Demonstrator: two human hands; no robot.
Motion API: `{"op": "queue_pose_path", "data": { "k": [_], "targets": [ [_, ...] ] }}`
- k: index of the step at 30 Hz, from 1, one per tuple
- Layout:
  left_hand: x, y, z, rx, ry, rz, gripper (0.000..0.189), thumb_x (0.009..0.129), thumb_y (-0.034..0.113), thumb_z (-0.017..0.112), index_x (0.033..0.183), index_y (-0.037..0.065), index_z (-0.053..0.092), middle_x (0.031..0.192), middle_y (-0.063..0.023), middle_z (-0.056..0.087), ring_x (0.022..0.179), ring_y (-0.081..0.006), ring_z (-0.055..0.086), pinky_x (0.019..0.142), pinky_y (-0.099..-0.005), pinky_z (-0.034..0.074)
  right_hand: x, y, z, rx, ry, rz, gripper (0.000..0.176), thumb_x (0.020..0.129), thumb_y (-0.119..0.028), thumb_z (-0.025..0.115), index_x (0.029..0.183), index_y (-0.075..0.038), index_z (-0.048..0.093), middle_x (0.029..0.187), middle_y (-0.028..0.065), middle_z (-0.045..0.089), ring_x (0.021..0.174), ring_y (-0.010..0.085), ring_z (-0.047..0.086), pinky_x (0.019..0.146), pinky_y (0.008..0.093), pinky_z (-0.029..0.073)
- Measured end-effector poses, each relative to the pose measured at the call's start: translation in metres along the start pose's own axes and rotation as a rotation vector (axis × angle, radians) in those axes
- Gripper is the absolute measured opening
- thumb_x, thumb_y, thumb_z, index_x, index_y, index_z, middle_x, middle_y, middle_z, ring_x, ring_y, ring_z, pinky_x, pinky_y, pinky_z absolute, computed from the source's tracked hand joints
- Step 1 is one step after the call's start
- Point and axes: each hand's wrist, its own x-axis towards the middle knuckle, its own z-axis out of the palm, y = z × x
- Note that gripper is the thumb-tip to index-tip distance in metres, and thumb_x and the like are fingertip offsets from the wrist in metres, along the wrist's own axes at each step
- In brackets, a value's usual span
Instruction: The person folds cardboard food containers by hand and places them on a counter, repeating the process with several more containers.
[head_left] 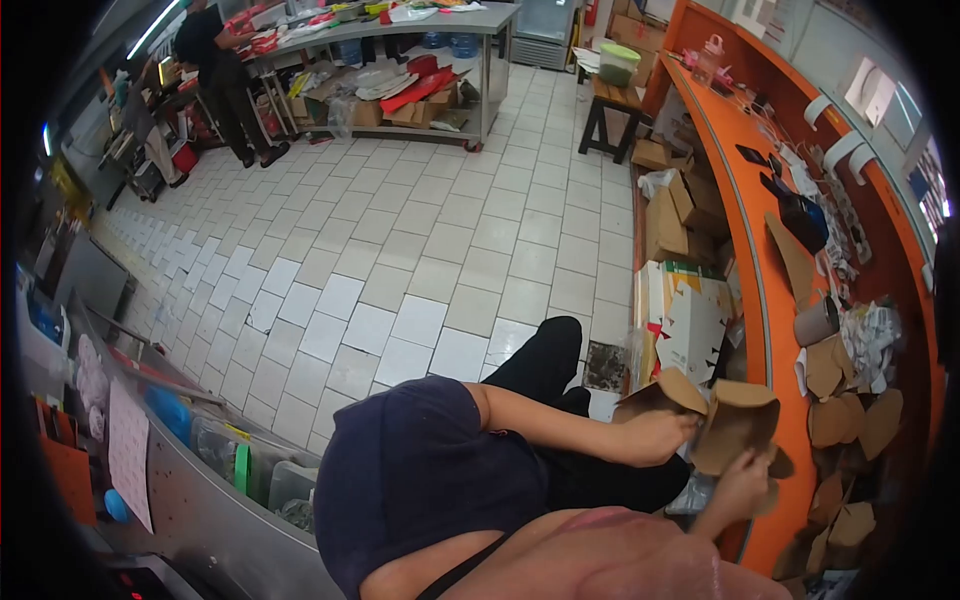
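My left hand (660, 435) grips the near flap of a brown paper box (738, 425), which I hold at the edge of the orange counter (752, 250). From the other side, my right hand (745, 487) clasps the lower part of the same box. The box is half unfolded, with its flaps standing open. Several more flat brown box blanks (850, 420) lie scattered on the counter just past my hands.
Under the counter stand cardboard cartons (680, 215) and a white printed box (695, 325). A paper roll (815, 322) and a dark pouch (803, 220) lie on the counter. Far back, a person in black (215, 70) works by a steel table (420, 30). A steel bench (180, 470) runs along the left.
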Motion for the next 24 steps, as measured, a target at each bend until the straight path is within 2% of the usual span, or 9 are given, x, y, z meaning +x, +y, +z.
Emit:
{"op": "queue_pose_path", "data": {
  "k": [4, 10, 12, 14, 15, 20, 22, 23, 24],
  "targets": [
    [-0.015, -0.015, -0.029, 0.108, 0.138, -0.259, 0.074, 0.083, 0.055, 0.043, 0.111, -0.014, 0.048, 0.121, -0.0269, 0.045, 0.103, -0.0398, 0.05, 0.088, -0.0427, 0.04, -0.027, -0.032, 0.011, 0.093, -0.213, -0.045, 0.028, 0.078, -0.027, 0.052, 0.071, -0.001, 0.062, 0.066, 0.0177, 0.061, 0.06, 0.0353, 0.061, 0.056, 0.0435, 0.048],
    [-0.04, -0.063, -0.008, 0.093, 0.068, -0.404, 0.049, 0.077, 0.034, 0.057, 0.1, -0.009, 0.055, 0.111, -0.0254, 0.052, 0.09, -0.0366, 0.058, 0.075, -0.0414, 0.048, -0.081, -0.067, 0.032, 0.278, -0.438, -0.23, 0.023, 0.076, -0.022, 0.055, 0.072, -0.001, 0.064, 0.068, 0.0181, 0.061, 0.066, 0.0347, 0.06, 0.062, 0.0418, 0.047],
    [-0.048, -0.086, -0.004, 0.175, -0.271, -0.44, 0.032, 0.069, 0.016, 0.06, 0.093, -0.005, 0.057, 0.095, -0.0236, 0.059, 0.079, -0.0362, 0.061, 0.069, -0.0408, 0.05, -0.087, -0.064, 0.036, 0.315, -0.511, -0.226, 0.024, 0.077, -0.023, 0.056, 0.076, 0.0, 0.065, 0.069, 0.0186, 0.061, 0.067, 0.0351, 0.06, 0.062, 0.0419, 0.047],
    [-0.056, -0.112, 0.009, 0.113, -0.102, -0.481, 0.017, 0.064, 0.01, 0.061, 0.073, -0.004, 0.064, 0.074, -0.0216, 0.062, 0.071, -0.0369, 0.061, 0.065, -0.0405, 0.051, -0.094, -0.051, 0.042, 0.58, -0.573, -0.216, 0.027, 0.076, -0.024, 0.058, 0.083, 0.001, 0.066, 0.073, 0.0212, 0.06, 0.072, 0.0363, 0.059, 0.065, 0.0418, 0.046],
    [-0.059, -0.121, 0.004, 0.012, -0.068, -0.455, 0.023, 0.066, 0.011, 0.06, 0.084, -0.004, 0.061, 0.071, -0.0226, 0.061, 0.07, -0.0387, 0.061, 0.065, -0.041, 0.05, -0.096, -0.044, 0.043, 0.613, -0.563, -0.263, 0.024, 0.078, -0.017, 0.058, 0.095, -0.001, 0.064, 0.083, 0.0236, 0.06, 0.077, 0.0377, 0.058, 0.068, 0.042, 0.045],
    [-0.074, -0.146, -0.027, -0.313, 0.079, -0.63, 0.051, 0.067, 0.018, 0.072, 0.11, -0.001, 0.051, 0.094, -0.0171, 0.061, 0.087, -0.0295, 0.06, 0.075, -0.0355, 0.048, -0.111, -0.008, 0.064, 0.691, -0.312, -0.289, 0.043, 0.081, 0.001, 0.049, 0.121, -0.012, 0.051, 0.091, 0.023, 0.059, 0.078, 0.0396, 0.057, 0.069, 0.0449, 0.044],
    [-0.076, -0.143, -0.045, -0.462, 0.027, -0.721, 0.052, 0.067, 0.019, 0.075, 0.109, -0.004, 0.054, 0.098, -0.0129, 0.062, 0.091, -0.02, 0.058, 0.08, -0.029, 0.046, -0.106, -0.022, 0.037, 0.531, -0.563, 0.094, 0.062, 0.08, 0.002, 0.048, 0.136, -0.018, 0.03, 0.084, 0.0232, 0.059, 0.075, 0.0404, 0.057, 0.068, 0.0469, 0.043],
    [-0.083, -0.163, -0.035, -0.63, 0.11, -0.57, 0.049, 0.068, 0.017, 0.074, 0.108, -0.003, 0.055, 0.099, -0.011, 0.062, 0.091, -0.0181, 0.057, 0.081, -0.0289, 0.045, -0.111, -0.015, 0.044, 0.593, -0.536, 0.016, 0.078, 0.079, 0.004, 0.049, 0.14, -0.024, 0.01, 0.076, 0.0259, 0.058, 0.071, 0.0421, 0.057, 0.062, 0.0488, 0.041],
    [-0.086, -0.182, -0.026, -0.809, 0.174, -0.416, 0.045, 0.069, 0.016, 0.073, 0.107, -0.002, 0.057, 0.1, -0.009, 0.061, 0.092, -0.0162, 0.056, 0.081, -0.0289, 0.045, -0.112, -0.012, 0.044, 0.545, -0.561, 0.009, 0.071, 0.078, 0.004, 0.05, 0.137, -0.022, 0.02, 0.075, 0.0258, 0.058, 0.072, 0.0429, 0.057, 0.062, 0.0496, 0.041]
  ]
}}
